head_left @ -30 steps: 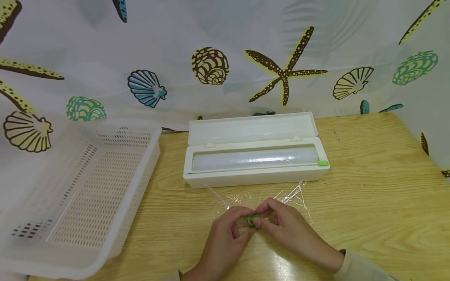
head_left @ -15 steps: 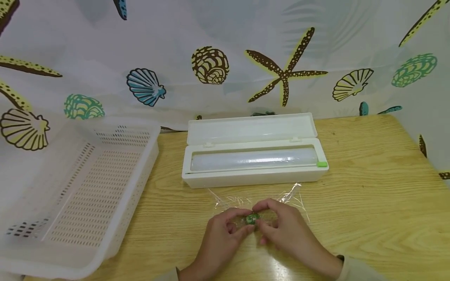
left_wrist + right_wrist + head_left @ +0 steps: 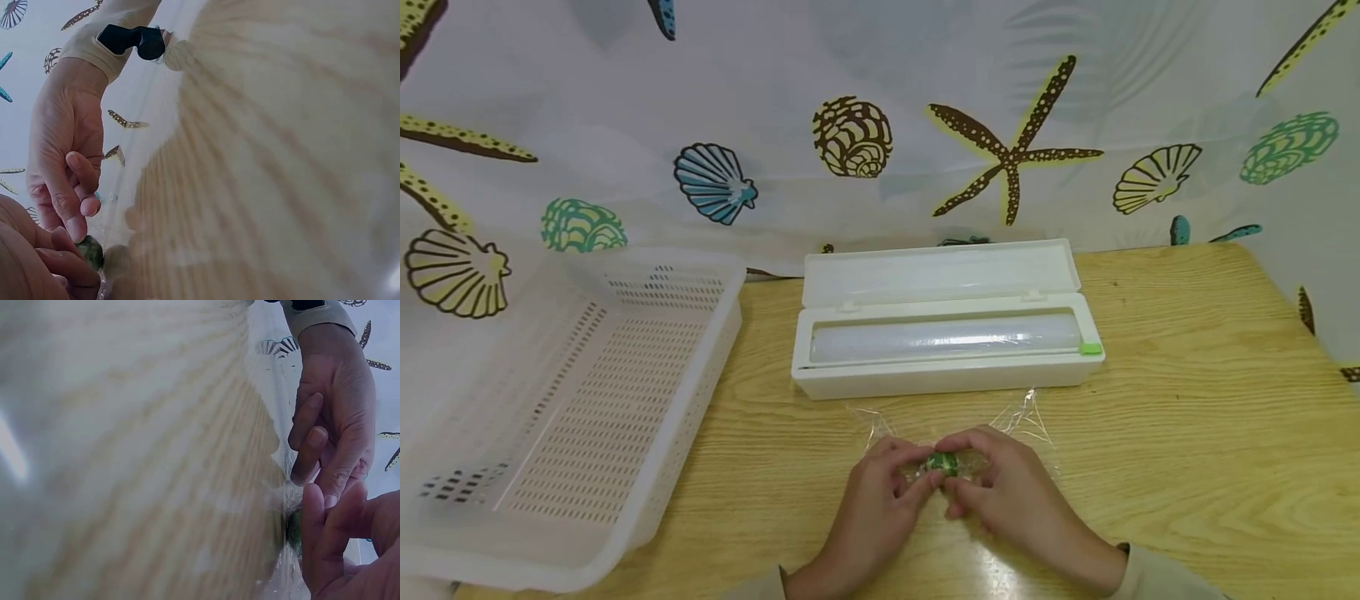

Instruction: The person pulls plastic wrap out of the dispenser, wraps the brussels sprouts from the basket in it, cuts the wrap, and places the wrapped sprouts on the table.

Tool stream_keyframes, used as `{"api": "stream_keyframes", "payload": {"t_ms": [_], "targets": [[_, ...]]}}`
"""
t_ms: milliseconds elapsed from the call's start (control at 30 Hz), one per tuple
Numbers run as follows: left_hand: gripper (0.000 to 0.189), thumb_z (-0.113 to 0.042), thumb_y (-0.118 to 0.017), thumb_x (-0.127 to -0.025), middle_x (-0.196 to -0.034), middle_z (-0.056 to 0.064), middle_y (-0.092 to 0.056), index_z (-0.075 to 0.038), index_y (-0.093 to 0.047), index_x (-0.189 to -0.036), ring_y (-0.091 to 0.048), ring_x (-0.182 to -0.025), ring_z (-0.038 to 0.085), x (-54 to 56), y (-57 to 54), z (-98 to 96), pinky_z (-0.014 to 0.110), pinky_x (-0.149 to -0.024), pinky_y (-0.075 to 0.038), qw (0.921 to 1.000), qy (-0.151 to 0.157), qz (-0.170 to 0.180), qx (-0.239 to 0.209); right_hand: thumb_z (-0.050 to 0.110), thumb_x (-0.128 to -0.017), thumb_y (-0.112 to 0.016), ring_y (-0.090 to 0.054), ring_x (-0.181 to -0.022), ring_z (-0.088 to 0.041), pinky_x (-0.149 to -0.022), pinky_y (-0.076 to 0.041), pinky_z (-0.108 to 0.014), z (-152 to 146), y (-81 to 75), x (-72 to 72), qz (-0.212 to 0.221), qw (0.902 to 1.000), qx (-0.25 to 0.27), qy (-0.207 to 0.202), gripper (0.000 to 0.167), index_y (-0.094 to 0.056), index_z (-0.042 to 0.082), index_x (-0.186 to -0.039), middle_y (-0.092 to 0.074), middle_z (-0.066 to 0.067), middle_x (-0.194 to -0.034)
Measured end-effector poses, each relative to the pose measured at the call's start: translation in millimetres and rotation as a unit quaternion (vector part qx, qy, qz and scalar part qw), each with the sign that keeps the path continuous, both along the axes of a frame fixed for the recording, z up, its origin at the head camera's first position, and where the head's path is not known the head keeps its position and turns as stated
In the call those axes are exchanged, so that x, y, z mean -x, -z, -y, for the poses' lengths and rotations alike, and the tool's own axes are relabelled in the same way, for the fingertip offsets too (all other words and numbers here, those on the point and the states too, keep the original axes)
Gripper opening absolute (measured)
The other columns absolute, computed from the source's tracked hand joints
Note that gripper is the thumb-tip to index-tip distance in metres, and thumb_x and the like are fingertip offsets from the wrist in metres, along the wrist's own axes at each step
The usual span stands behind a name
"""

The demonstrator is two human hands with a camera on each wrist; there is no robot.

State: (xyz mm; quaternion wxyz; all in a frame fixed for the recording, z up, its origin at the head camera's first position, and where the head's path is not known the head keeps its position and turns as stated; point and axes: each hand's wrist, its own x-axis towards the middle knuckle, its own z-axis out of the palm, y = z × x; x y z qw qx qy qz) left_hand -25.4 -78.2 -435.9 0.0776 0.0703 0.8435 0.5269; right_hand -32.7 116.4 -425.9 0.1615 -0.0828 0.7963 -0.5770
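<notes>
A small rounded green piece (image 3: 943, 463) lies low over the table, with crinkled clear plastic film (image 3: 1028, 417) around it and spread behind it. My left hand (image 3: 880, 508) pinches its left side between thumb and index finger. On the right, my right hand (image 3: 1018, 492) holds it the same way, thumb in front and index finger behind. In the left wrist view, the green piece (image 3: 91, 252) shows dark and glossy at the fingertips. The right wrist view has it (image 3: 294, 532) mostly hidden behind fingers. Its exact kind I cannot tell.
Behind the hands stands a white cling film box (image 3: 947, 382), lid raised, with a film roll (image 3: 947, 337) inside and a green slider (image 3: 1090, 348) at its right end. A white perforated plastic basket (image 3: 647, 467) stands at the left. A seashell-print cloth (image 3: 887, 208) hangs behind the wooden table (image 3: 1187, 400).
Both hands have kept their place while thumbs and index fingers shifted around the green piece. The film's left part has drawn in closer to the left hand.
</notes>
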Motion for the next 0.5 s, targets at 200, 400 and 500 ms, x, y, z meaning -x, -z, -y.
{"api": "stream_keyframes", "payload": {"t_ms": [200, 400, 500], "targets": [[0.036, 0.007, -0.081, -0.091, -0.115, 0.005, -0.067, -0.006, -0.074, -0.124, -0.042, -0.050, -0.001, -3.2, 1.5, -2.5, 0.015, -0.042, -0.035, 0.9995, -0.011, -0.017, -0.026, -0.003, -0.098, -0.079, -0.074, -0.065, -0.023, -0.042, -0.054, -0.030, -1.8, 1.3, 2.4, 0.011, 0.9998, 0.019, 0.003, 0.034, -0.072, 0.003, -0.131, -0.069, -0.009, -0.116], [0.041, 0.008, -0.084, -0.088, -0.122, 0.006, -0.073, -0.010, -0.076, -0.124, -0.039, -0.046, -0.002, -2.1, 3.2, -2.2, 0.014, -0.041, -0.034, 0.9988, -0.016, -0.006, -0.046, -0.003, -0.100, -0.077, -0.073, -0.063, -0.023, -0.043, -0.056, -0.031, -3.2, 2.2, 3.9, 0.013, 0.9997, 0.019, 0.002, 0.032, -0.072, 0.001, -0.131, -0.067, -0.008, -0.109], [0.040, 0.004, -0.086, -0.090, -0.124, 0.006, -0.076, -0.012, -0.078, -0.125, -0.041, -0.045, 0.000, -1.4, 3.5, -1.7, 0.014, -0.041, -0.036, 0.9974, -0.024, 0.027, -0.062, -0.001, -0.101, -0.077, -0.072, -0.061, -0.023, -0.043, -0.056, -0.031, -4.3, 2.3, 3.9, 0.015, 0.9997, 0.020, 0.000, 0.033, -0.070, 0.001, -0.133, -0.070, -0.008, -0.105]]}}
